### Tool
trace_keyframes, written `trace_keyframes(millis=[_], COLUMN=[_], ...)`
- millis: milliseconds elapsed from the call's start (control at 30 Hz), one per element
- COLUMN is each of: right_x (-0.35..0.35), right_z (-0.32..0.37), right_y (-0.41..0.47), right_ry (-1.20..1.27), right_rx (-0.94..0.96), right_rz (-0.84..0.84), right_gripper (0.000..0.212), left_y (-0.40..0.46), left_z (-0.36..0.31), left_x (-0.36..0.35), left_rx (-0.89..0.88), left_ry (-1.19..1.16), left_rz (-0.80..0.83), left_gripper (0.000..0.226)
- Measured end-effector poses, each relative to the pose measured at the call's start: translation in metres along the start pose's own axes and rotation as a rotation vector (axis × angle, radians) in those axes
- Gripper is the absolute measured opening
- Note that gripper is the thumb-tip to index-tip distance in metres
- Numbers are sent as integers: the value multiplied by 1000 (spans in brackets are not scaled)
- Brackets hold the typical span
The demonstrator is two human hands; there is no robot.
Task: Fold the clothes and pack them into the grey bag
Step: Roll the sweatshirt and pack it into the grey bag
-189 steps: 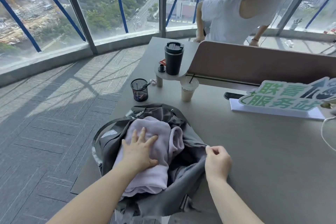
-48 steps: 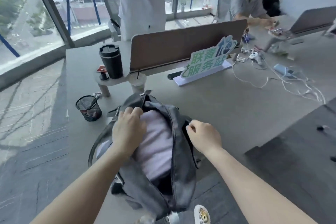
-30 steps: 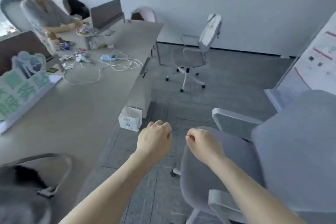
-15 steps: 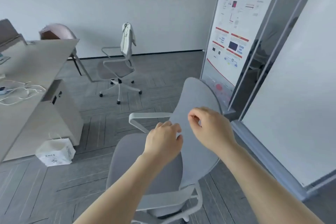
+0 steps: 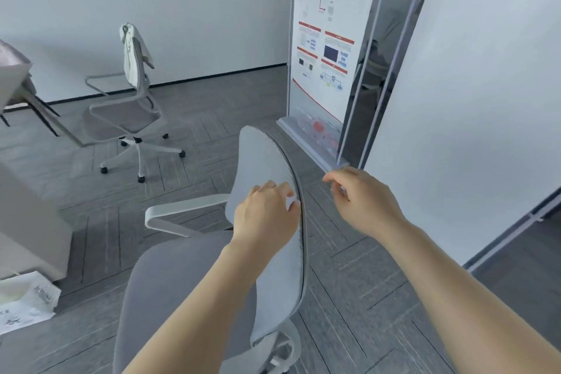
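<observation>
Both hands reach over a grey office chair [image 5: 194,276] at the centre. The left hand [image 5: 267,215] lies against the chair's backrest, its grip loosely curled and holding nothing. The right hand [image 5: 361,206], at 3 o'clock of the left, hangs in the air past the backrest's edge, grip relaxed and empty. Neither clothes nor grey bag are in view. A 2nd chair [image 5: 130,106] stands at 10 o'clock, a poster stand [image 5: 324,48] at 1 o'clock.

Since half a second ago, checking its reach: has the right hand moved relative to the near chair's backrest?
Yes: the right hand shifted rightward off the backrest.
</observation>
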State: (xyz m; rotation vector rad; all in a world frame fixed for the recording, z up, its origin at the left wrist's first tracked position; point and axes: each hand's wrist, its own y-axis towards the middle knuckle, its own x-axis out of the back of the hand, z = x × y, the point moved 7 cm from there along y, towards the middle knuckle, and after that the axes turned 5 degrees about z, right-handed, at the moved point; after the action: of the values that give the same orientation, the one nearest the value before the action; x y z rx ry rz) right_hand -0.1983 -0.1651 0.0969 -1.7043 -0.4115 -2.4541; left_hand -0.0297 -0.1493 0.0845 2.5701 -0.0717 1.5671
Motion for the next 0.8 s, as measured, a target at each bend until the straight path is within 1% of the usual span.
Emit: trace_keyframes(millis=[100,200,367,467,567,667,800], right_x=[-6,-11,-13,-11,-13,-26,-52], right_z=[-25,-46,-63,-60,-51,-32,-5], right_y=[22,52,98,118,144,170,201], right_ry=[21,46,59,50,62,61,31], right_rx=[56,172,426,579,693,821,1020], right_rz=[29,58,161,232,272,312,381], right_gripper=[29,29,29,30,32,35,43], left_y=[21,41,55,54,53,52,61], left_z=[-5,-12,-26,-35,-39,-29,-11], left_x=[-6,-10,-6,-7,-8,-12,-21], left_rx=[70,161,427,584,701,804,903], left_ry=[-9,-23,-2,25,39,57,63], left_rz=[-11,-67,-205,-275,-327,-380,-384], left_gripper=[27,24,24,29,29,31,36])
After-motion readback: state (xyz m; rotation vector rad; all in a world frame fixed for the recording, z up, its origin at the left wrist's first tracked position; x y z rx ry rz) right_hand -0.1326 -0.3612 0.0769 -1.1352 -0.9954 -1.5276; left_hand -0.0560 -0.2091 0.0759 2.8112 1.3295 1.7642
